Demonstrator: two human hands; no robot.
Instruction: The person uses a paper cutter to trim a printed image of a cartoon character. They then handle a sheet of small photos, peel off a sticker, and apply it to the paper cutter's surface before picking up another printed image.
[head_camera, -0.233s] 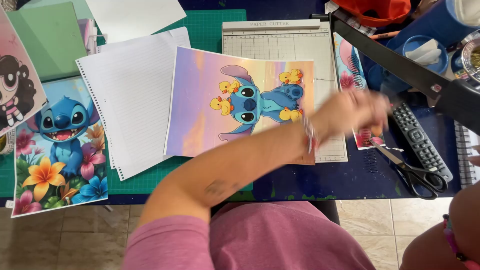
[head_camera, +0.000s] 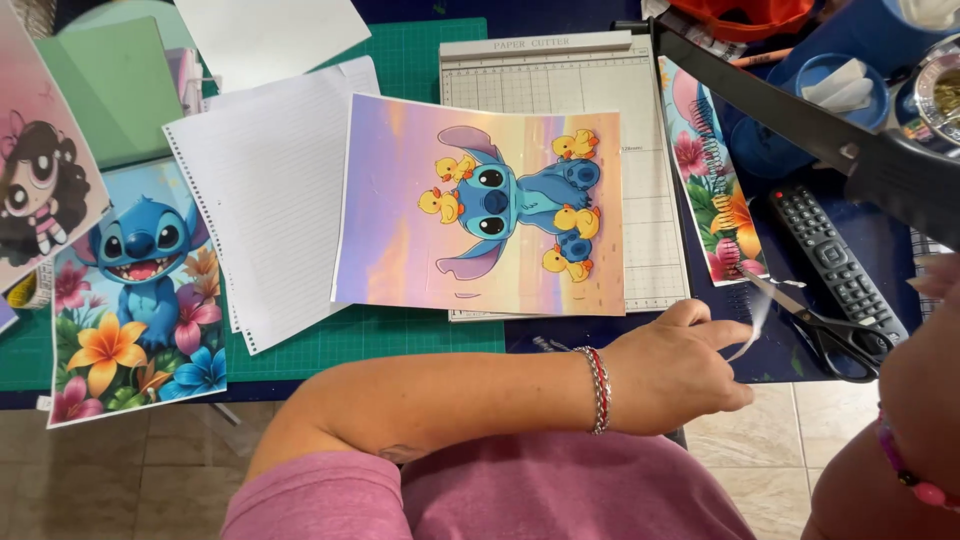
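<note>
- One paper cutter (head_camera: 650, 160) lies on the green mat (head_camera: 430, 60), its black blade arm (head_camera: 800, 125) raised.
- One cartoon print (head_camera: 480, 205) with a blue creature and five yellow ducklings rests across the cutter bed.
- One lined notebook sheet (head_camera: 270, 190) lies just left of that print.
- Two more cartoon prints sit at the left: one flower print (head_camera: 135, 300) with a blue creature, one with a dark-haired doll figure (head_camera: 40, 190).
- One pair of scissors (head_camera: 825, 325), one remote control (head_camera: 835, 260) and one flowered sheet (head_camera: 715, 195) lie right of the cutter.
- Since the earlier frame, my left hand (head_camera: 680, 365) has dropped from the print's right edge, down off the cutter, and now sits below its lower right corner.
- My left hand is narrowly closed, thumb and fingertips pinching a thin paper strip (head_camera: 755, 325), which hangs just beside the scissors.
- My right hand (head_camera: 935, 280) shows only at the frame's right edge; I cannot tell how open it is.
</note>
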